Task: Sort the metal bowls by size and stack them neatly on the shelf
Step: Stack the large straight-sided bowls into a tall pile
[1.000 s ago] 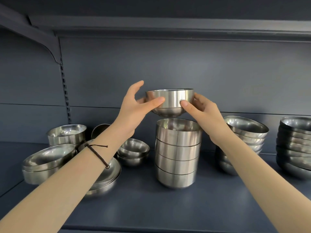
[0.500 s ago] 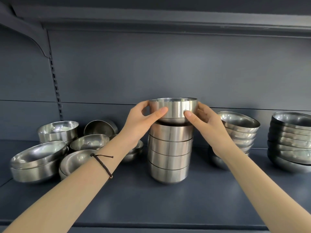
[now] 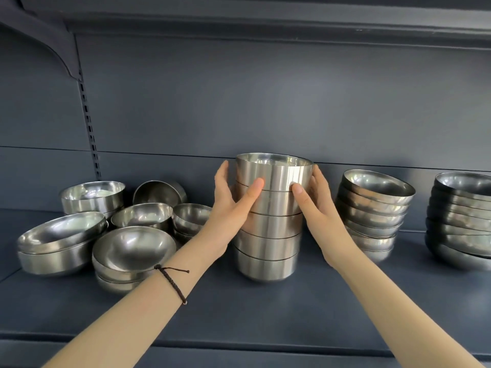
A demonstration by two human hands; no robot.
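A stack of bowls stands mid-frame on the shelf, with the top bowl nested in it. My left hand holds that bowl's left side and my right hand its right, fingers behind. Loose bowls crowd the frame's left. A second stack sits right of centre and a third stack at the right edge.
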